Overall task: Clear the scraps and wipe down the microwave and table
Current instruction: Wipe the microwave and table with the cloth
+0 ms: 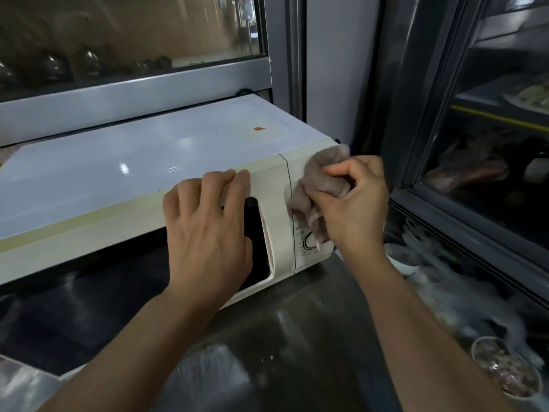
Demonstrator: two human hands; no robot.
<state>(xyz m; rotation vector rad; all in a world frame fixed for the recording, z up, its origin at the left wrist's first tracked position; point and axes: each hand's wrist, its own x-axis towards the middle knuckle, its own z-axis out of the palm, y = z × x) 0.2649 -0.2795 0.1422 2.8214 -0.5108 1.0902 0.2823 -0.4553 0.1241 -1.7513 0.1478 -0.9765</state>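
A cream-white microwave [124, 162] stands on a steel table [285, 331], its dark door window facing me and its dial panel at the right end. My left hand [208, 233] presses flat against the upper right part of the door, fingertips over the top front edge. My right hand [350, 200] grips a bunched grey-brown cloth [320, 173] and holds it against the control panel, just above the dial [309, 240]. A few pale specks lie on the table in front of the microwave.
A glass-fronted cabinet [490, 162] with food inside stands close on the right. Below it are bowls and a round container [505, 367] of dark scraps. A grey-framed window [133, 93] runs behind the microwave. A crinkled plastic bag [20, 388] lies at bottom left.
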